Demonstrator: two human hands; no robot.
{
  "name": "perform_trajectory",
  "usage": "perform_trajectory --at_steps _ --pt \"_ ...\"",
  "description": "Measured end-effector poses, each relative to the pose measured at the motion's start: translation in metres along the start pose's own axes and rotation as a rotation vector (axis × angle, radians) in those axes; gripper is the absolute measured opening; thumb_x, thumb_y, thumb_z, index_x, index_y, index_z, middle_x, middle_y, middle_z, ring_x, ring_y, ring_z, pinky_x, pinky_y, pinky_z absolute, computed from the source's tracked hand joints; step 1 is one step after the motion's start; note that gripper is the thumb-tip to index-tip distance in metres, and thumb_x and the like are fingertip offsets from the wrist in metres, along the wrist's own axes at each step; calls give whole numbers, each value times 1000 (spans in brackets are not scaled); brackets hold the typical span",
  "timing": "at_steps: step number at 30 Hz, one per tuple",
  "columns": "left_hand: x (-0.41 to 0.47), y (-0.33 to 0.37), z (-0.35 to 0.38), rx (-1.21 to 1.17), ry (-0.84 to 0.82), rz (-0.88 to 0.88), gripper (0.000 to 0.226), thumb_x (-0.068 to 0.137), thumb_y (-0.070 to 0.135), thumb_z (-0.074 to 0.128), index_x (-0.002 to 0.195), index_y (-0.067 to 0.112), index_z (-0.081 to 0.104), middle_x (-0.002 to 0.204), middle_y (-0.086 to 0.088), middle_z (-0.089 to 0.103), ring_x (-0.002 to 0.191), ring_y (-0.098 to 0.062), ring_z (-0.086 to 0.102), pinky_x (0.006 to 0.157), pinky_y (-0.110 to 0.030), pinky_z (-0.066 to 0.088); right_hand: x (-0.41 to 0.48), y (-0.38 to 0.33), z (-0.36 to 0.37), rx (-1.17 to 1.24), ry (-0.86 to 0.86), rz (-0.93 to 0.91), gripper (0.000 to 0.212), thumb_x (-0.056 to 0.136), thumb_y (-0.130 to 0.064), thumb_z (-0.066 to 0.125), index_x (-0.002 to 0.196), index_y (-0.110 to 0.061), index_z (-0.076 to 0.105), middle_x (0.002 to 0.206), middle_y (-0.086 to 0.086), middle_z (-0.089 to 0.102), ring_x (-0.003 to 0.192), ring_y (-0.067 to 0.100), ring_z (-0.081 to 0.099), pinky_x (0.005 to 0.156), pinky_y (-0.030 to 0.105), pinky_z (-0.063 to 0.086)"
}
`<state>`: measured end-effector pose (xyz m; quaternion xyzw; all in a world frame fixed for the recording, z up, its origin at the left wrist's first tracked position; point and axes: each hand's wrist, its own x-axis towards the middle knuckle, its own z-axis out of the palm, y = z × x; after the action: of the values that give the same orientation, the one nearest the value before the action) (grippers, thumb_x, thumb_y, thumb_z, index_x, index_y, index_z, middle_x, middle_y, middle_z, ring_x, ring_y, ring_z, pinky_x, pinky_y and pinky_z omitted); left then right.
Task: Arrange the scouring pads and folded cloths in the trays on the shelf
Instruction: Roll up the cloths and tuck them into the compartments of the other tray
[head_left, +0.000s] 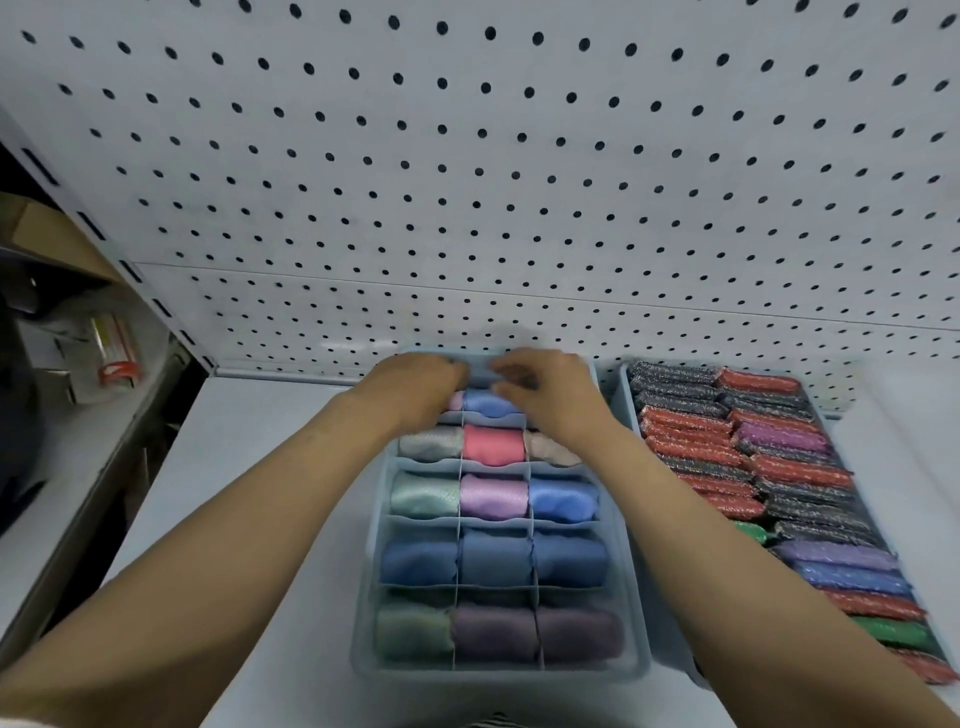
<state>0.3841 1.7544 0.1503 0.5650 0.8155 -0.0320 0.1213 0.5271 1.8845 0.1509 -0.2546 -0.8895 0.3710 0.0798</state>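
Note:
A light blue divided tray (370, 571) sits on the shelf, and each compartment holds a folded cloth in blue, lilac, pink, green or grey. My left hand (415, 387) and my right hand (550, 395) reach to the tray's far end. The curled fingers of both hands close from either side on a blue cloth (480, 378) in the back middle compartment. Another blue cloth (488, 404) lies just in front of it. My hands hide the back corner compartments. To the right, a second tray (631, 410) is packed with rows of red, dark grey, purple, blue and green scouring pads (691, 434).
A white pegboard wall (493, 182) rises right behind the trays. The white shelf surface (249, 467) lies left of the divided tray. Beyond the shelf's left edge are a cardboard box (47, 234) and packaged goods (111, 353) on a lower surface.

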Motion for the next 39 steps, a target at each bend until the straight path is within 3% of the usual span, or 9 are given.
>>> perform_trajectory --at_steps 4,9,15,19,23,27,30,35,39 --pt "-3 6 -14 -218 122 -128 19 90 21 58 109 23 62 112 -6 64 102 -30 60 81 -35 49 -10 5 -37 -8 272 101 16 85 -14 72 100 -15 76 95 -2 76 86 13 69 86 24 51" --pt "5 35 -7 -220 109 -58 17 92 30 62 108 26 64 111 -1 67 107 -25 61 76 -33 43 -8 -7 -24 -656 -31 52 23 90 -12 57 110 -14 69 107 14 70 102 35 65 81 36 50" --pt "13 36 5 -258 57 -58 18 92 30 61 109 26 67 109 -2 70 102 -24 63 78 -32 48 -1 -13 -14 -924 -158 36 33 91 0 52 119 -14 63 120 11 65 113 33 63 82 36 50" --pt "15 34 5 -325 35 -53 10 91 28 61 98 33 67 99 3 70 93 -20 62 75 -32 47 0 -11 -16 -952 -159 12 39 91 -2 51 124 -19 63 119 11 65 111 32 63 82 36 50" --pt "13 31 1 -404 17 -28 15 91 25 63 105 29 69 100 4 71 96 -19 64 80 -33 49 -1 -4 -13 -883 -167 12 37 90 -3 52 122 -20 62 118 11 65 110 33 63 81 36 49" --pt "-13 9 -18 -580 151 -58 26 87 16 72 112 21 70 103 1 73 93 -14 66 89 -29 50 -10 -4 -19 -518 -61 -40 28 85 -13 64 112 -18 69 108 6 71 103 29 65 86 37 51" --pt "-39 0 -28 -415 67 -79 14 85 23 72 98 29 69 93 7 72 91 -16 67 82 -35 54 -25 -18 -11 -238 -194 -71 21 82 -13 70 100 -21 74 95 -2 76 92 18 69 86 36 54" --pt "-51 27 -25 138 -99 -28 23 91 32 60 113 25 60 107 -5 67 102 -31 61 69 -29 34 -28 -23 13 -639 -279 -139 29 87 -37 63 115 -33 67 107 -1 72 102 27 64 78 32 49" --pt "-48 33 -23 180 -103 -38 23 92 29 58 114 20 58 112 -4 67 104 -28 61 69 -28 27 -27 -25 17 -685 -277 -161 21 89 -34 61 107 -28 68 103 1 71 100 28 63 74 34 49"
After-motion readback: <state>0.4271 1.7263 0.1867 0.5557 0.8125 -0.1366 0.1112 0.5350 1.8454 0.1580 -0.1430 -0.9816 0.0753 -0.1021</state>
